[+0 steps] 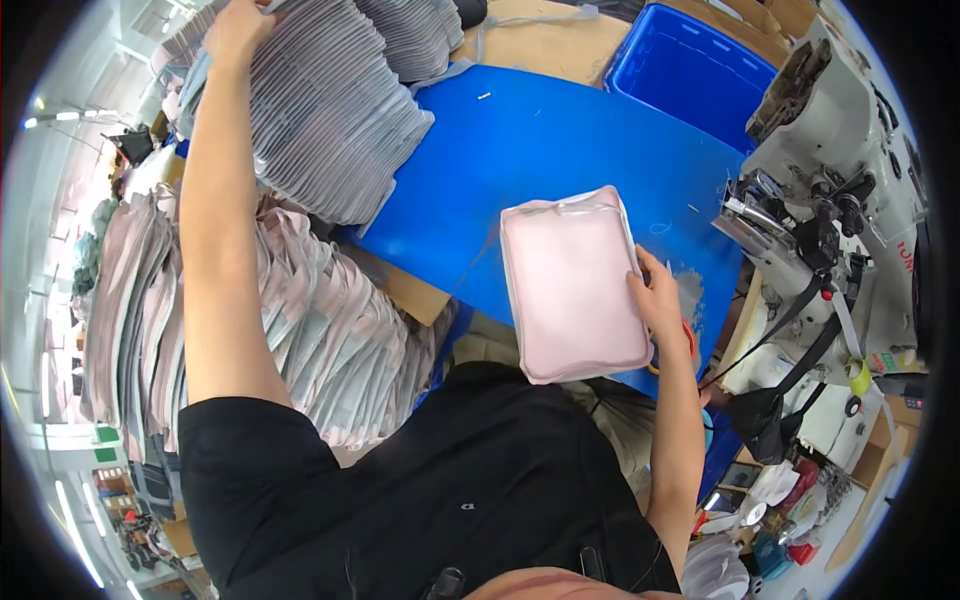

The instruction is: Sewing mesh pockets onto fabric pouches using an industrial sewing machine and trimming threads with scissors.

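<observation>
My left hand reaches up to the top of the tall stack of grey padded pieces, its fingers closed on the edge of a grey piece at the frame's top. My right hand grips the right edge of a pale pink rectangular padded piece with grey edging, lying over the front of the blue tabletop. Orange-handled scissors are partly hidden under my right hand and wrist.
A large pile of pink and grey pieces fills the left. A white sewing machine with hanging straps stands at right. A blue bin sits at the back, beside a tan board.
</observation>
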A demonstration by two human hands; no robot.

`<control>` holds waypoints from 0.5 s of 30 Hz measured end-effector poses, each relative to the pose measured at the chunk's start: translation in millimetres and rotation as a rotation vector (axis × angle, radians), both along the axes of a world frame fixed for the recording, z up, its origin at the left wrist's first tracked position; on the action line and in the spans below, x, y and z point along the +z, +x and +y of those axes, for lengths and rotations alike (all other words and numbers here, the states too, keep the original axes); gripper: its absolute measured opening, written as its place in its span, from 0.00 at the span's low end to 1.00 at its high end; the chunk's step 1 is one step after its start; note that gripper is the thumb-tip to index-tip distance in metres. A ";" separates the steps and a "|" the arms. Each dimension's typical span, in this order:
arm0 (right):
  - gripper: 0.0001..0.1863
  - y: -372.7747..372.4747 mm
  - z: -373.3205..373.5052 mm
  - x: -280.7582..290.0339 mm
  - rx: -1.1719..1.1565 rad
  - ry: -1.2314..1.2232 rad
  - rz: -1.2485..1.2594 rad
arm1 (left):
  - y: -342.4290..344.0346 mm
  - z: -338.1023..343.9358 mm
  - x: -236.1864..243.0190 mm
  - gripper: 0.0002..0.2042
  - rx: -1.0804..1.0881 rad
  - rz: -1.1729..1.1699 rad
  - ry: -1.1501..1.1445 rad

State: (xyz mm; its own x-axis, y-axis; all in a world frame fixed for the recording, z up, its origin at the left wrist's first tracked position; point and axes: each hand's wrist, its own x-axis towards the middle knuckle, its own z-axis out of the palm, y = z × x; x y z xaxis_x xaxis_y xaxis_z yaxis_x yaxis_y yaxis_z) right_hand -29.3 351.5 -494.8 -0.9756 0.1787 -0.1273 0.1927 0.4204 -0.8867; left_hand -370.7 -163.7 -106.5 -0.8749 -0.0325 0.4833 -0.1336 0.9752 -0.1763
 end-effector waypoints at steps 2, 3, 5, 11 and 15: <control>0.24 0.6 -2.7 1.3 0.001 0.232 0.121 | 7.4 8.1 3.6 0.27 -0.003 -0.010 -0.046; 0.24 3.4 -0.4 -3.0 -0.019 0.235 0.100 | 23.2 48.0 3.2 0.24 -0.041 -0.012 -0.017; 0.19 -5.5 -7.5 -9.1 -0.016 0.285 0.198 | -7.0 -17.3 13.4 0.25 -0.030 0.037 -0.053; 0.15 -23.5 -14.6 6.1 0.005 0.302 -0.066 | 15.6 -17.2 19.6 0.24 -0.054 0.239 -0.005; 0.16 -15.7 -13.6 4.4 -0.074 0.295 -0.086 | 176.6 138.4 -80.4 0.26 -0.773 0.427 0.145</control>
State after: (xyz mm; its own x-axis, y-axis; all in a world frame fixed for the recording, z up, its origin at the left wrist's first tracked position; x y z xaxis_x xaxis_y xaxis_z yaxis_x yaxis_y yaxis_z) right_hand -45.0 337.9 -490.5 -0.9465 0.2900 -0.1412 0.3014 0.6394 -0.7073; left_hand -194.2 -25.3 -186.9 -0.4246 0.4051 0.8097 0.5438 0.8291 -0.1296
